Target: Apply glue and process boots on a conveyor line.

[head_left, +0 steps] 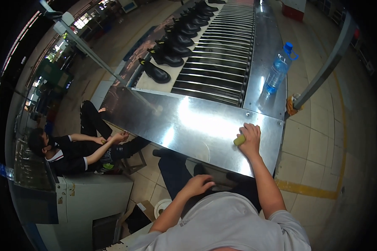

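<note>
Fingers of the right hand are being rested on the metal table near its front right corner, and an olive-green stub is being gripped in them, perhaps for steadiness; whether it is being pressed onto the tabletop cannot be told. Off the table's front edge, the left hand is being held with its fingers loosely parted and nothing showing in them, seemingly at rest.

Beyond the table's left part, black boots are being carried in a row on a pale board, probably so the metal bars alongside are being left uncovered. Beyond its right part, a water bottle is being stood upright, presumably within reach.

Light is being reflected by the tabletop. Left of the table, a co-worker is being seated; right of it, tiled floor is being crossed by a yellow line.
</note>
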Tool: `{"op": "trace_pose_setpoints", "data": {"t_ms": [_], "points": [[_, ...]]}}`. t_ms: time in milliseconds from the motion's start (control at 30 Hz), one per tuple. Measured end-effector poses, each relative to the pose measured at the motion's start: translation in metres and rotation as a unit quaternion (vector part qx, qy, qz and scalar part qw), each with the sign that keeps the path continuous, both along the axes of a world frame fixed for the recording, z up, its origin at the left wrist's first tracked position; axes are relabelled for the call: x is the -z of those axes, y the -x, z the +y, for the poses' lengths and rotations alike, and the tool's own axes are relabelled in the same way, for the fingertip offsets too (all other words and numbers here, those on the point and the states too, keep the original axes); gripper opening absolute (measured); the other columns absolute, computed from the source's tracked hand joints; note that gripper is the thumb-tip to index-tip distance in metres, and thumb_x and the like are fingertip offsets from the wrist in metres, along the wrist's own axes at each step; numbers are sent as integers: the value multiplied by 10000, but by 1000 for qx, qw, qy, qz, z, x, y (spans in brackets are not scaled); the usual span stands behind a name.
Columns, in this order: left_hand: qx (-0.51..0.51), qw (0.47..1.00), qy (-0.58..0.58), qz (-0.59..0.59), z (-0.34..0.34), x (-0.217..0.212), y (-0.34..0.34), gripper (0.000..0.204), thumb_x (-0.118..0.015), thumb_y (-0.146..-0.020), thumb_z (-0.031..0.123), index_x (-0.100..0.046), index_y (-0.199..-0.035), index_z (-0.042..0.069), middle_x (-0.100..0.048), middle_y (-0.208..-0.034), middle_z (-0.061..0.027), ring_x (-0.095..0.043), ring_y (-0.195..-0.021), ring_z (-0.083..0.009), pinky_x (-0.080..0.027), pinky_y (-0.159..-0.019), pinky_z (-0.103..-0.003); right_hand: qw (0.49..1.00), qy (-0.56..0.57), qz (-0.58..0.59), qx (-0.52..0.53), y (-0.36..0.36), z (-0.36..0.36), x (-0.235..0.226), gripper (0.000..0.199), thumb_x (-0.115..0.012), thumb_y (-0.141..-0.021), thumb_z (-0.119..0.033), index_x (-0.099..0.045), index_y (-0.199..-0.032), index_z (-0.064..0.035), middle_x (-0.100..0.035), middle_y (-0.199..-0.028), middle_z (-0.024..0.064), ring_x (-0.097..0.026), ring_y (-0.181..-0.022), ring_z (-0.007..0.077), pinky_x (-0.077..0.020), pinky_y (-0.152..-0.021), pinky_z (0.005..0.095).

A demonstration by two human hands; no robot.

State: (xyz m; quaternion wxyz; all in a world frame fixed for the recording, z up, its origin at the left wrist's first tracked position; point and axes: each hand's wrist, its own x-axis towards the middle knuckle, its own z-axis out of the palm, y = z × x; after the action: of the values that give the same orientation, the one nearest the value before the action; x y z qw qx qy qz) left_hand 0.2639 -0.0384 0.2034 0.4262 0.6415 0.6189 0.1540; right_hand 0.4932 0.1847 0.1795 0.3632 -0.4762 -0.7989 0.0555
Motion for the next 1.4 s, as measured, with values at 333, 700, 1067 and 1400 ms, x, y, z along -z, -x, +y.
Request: {"op": "trace_pose_setpoints", "data": {"t_ms": [333,700,1067,1400], "points": [[-363,872,-295,146,-13,51,118,298,-708,-958,238,-717,-1170,30,-733,-1104,-136,-677,-1066,-253,-525,-911,-343,1000,-11,11,-14,3,3,-7,263,-778,-763,-147,-639,-977,-83,-610,-1149,137,-552,-1170,335,-342,-1082,518],[-434,824,-361,-38,221,-3,261,485,-739,-952,335,-642,-1304,16,-729,-1132,-155,-689,-1076,-253,-546,-893,-392,983,17,-68,-168,1,39,-29,317,-788,-830,-254,-627,-1012,-50,-583,-1265,196,-533,-1239,424,-422,-1039,516],[-547,768,-329,56,467,42,349,1035,-827,-760,566,-391,-1519,14,-552,-1386,-324,-531,-1298,-482,-420,-1106,-487,980,47,-117,-155,0,58,-18,390,-783,-860,-341,-656,-1067,-36,-595,-1289,216,-548,-1258,429,-433,-1060,549],[-601,730,-151,288,552,80,321,1341,-883,-637,465,-54,-1640,145,-216,-1613,-304,-464,-1327,-513,-392,-1144,-507,979,70,-138,-137,5,61,-21,394,-811,-829,-358,-684,-1041,-51,-633,-1281,195,-589,-1243,393,-432,-1070,534]]}}
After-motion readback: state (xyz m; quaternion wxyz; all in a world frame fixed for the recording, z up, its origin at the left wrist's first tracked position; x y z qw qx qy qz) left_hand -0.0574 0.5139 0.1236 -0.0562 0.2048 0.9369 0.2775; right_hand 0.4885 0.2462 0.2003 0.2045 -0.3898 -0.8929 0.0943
